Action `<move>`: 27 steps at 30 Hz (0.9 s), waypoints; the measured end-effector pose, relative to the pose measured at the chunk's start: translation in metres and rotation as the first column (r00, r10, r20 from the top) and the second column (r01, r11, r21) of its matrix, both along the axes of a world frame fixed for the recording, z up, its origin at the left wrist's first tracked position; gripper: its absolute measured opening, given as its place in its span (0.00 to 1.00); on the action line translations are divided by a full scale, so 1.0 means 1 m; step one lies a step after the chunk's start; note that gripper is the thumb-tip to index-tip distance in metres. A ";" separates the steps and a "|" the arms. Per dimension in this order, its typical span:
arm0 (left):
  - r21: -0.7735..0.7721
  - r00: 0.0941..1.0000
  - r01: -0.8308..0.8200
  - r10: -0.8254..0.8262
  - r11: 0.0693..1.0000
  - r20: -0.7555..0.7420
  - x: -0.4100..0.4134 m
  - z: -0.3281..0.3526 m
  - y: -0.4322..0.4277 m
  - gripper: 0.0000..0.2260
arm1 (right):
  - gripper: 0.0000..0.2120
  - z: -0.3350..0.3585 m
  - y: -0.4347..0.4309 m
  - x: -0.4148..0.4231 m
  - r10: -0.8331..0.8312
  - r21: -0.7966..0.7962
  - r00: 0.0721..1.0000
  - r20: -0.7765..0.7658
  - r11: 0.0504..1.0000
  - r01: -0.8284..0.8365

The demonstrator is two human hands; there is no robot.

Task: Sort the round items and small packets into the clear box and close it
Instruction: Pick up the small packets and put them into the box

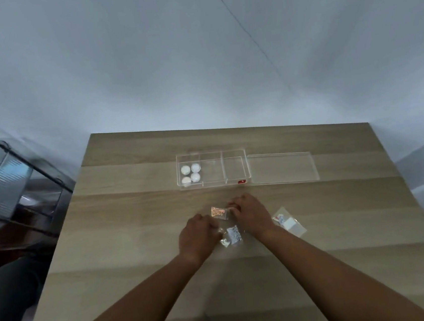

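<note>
Both hands are down on the wooden table among the packets: the right hand pinches the edge of the orange packet, while the left hand lies curled beside the white packet; whether it grips anything cannot be told. A third packet lies just right of the right wrist. Four white round items already sit in the left compartment of the clear box; its lid lies alongside, so packet sorting seems under way, and next each packet needs lifting into an empty compartment.
</note>
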State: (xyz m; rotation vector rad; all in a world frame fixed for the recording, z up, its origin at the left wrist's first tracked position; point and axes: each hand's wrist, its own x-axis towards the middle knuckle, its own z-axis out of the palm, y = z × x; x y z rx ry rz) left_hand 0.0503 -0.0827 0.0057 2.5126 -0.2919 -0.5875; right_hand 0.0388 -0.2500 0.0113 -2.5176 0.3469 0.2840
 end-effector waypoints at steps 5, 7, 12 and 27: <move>0.059 0.999 0.006 -0.004 0.998 -0.034 0.004 0.001 -0.003 0.06 | 0.11 -0.002 0.020 0.009 0.073 -0.099 0.996 -0.045 0.992 -0.077; 0.078 0.999 0.013 -0.009 0.997 -0.054 0.007 0.001 0.001 0.04 | 0.09 -0.002 0.025 0.013 0.074 -0.135 0.996 -0.052 0.988 -0.081; 0.120 0.998 0.039 -0.031 0.992 -0.063 0.008 0.002 0.012 0.04 | 0.03 0.000 0.027 0.015 0.014 -0.038 0.993 -0.118 0.999 -0.019; 0.060 0.989 -0.053 0.061 0.997 -0.134 0.012 0.008 0.022 0.04 | 0.07 -0.009 0.010 -0.047 -0.251 0.170 0.939 -0.234 0.941 0.294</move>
